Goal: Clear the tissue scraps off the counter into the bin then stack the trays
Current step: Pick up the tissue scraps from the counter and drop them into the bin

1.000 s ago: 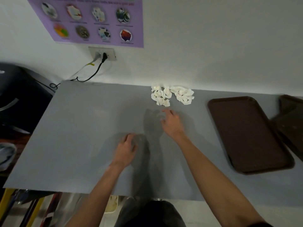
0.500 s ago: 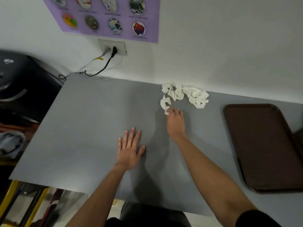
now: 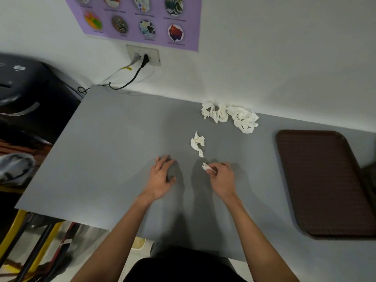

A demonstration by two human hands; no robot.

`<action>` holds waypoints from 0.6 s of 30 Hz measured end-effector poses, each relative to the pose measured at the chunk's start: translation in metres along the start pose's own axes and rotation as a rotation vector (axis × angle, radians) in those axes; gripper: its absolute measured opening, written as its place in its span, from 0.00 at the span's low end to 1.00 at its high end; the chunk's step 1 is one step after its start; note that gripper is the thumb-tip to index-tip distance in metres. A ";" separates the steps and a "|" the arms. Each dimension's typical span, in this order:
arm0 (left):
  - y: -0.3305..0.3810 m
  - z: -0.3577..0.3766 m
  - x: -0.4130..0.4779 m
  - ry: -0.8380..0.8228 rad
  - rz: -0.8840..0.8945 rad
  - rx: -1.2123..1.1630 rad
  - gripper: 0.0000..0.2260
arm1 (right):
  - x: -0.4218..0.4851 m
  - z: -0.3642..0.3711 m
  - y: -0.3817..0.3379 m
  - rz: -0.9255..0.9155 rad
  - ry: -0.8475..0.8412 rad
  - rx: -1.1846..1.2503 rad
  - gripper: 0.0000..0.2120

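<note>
A pile of white tissue scraps (image 3: 231,116) lies on the grey counter (image 3: 114,151) against the wall. One loose scrap (image 3: 197,143) lies nearer to me, apart from the pile. My right hand (image 3: 221,178) pinches a small tissue scrap (image 3: 207,167) between thumb and fingers, just above the counter. My left hand (image 3: 161,178) rests on the counter to the left of it, fingers loosely curled, holding nothing. A brown tray (image 3: 325,180) lies flat on the counter at the right. The corner of a second dark tray (image 3: 369,176) shows at the right edge.
A black bin (image 3: 26,94) stands left of the counter. A wall socket (image 3: 143,57) with a black cable sits above the counter's back left corner. Yellow chair legs (image 3: 14,226) show below the counter's front left edge.
My right hand has pulled back from the pile with a small scrap pinched in it, and one scrap was dragged out towards me. My left hand's fingers have curled.
</note>
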State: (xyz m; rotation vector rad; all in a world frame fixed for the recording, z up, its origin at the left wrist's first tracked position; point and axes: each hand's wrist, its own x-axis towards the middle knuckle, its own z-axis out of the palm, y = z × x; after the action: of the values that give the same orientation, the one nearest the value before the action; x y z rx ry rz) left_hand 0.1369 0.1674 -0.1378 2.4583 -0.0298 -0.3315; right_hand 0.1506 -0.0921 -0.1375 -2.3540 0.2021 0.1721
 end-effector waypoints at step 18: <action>0.100 -0.034 -0.037 0.184 0.203 -0.270 0.13 | -0.024 -0.060 -0.086 0.163 -0.367 0.714 0.05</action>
State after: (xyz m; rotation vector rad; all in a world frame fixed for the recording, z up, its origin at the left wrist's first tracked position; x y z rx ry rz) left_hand 0.1157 0.1130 -0.0430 2.1850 -0.1452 -0.0176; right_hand 0.1475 -0.0722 -0.0319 -1.5650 0.2284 0.5134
